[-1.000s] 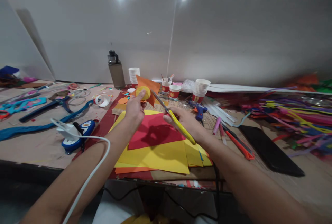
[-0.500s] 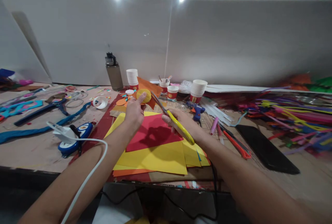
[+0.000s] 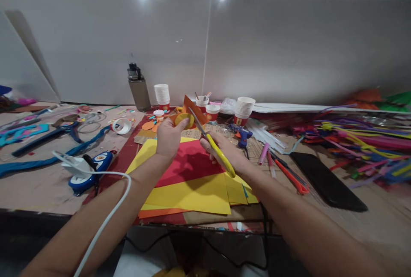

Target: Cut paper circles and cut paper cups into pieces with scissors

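My left hand (image 3: 170,136) pinches a yellow disc (image 3: 184,120) together with a piece of orange paper (image 3: 192,105). In my right hand (image 3: 216,146) are scissors with yellow handles (image 3: 221,155), their blades pointing up and left against the orange paper beside the disc. Below both hands a red sheet (image 3: 183,163) lies over several yellow sheets (image 3: 192,195). Orange discs (image 3: 148,126) lie on the table just left of my left hand.
Behind stand a bottle (image 3: 139,93), stacked paper cups (image 3: 244,110) and a glue gun (image 3: 244,136). On the right are an orange cutter (image 3: 292,177), a black phone (image 3: 327,180) and pipe cleaners (image 3: 369,140). A white cable (image 3: 112,212) crosses my left forearm.
The disc and orange paper have moved slightly right and turned in my left hand. The scissors are still in my right hand, and the whole view has shifted a little.
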### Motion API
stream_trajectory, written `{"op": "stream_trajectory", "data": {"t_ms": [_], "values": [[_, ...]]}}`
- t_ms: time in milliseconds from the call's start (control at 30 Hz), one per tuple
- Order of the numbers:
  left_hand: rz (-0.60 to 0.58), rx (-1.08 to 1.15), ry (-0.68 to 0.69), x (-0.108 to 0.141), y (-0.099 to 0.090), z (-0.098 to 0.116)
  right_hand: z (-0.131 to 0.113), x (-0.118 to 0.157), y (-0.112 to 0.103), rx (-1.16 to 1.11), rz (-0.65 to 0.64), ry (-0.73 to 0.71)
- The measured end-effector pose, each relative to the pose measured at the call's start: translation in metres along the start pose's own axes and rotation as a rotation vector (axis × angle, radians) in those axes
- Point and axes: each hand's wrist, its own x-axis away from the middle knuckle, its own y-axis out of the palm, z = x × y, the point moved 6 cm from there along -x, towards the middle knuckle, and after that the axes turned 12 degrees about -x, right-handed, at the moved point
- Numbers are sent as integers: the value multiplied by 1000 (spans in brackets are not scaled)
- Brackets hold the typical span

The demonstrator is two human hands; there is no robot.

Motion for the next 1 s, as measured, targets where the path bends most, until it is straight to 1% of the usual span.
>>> {"op": "stream_trajectory", "data": {"t_ms": [67,100,233,267,333,667,833,1000], "values": [[-7,6,5,1,1,2,-1,0,1,4,0,-21],[-12,44,-21,1,2,2,0,-1,2,-7,0,-24],[-40,211,-251,4,9,-12,3,-1,5,-70,1,-39],[-41,233,-296,5,11,-15,3,-1,5,-74,0,-45],[-45,260,-344,7,13,-17,3,-1,4,-55,-3,-54],[-18,330,-406,11,14,-21,5,-3,-1,49,49,-82],[-27,335,-395,11,15,-20,5,-1,0,48,58,-85],[-26,293,-376,9,13,-18,3,-1,-1,76,56,-70]]}}
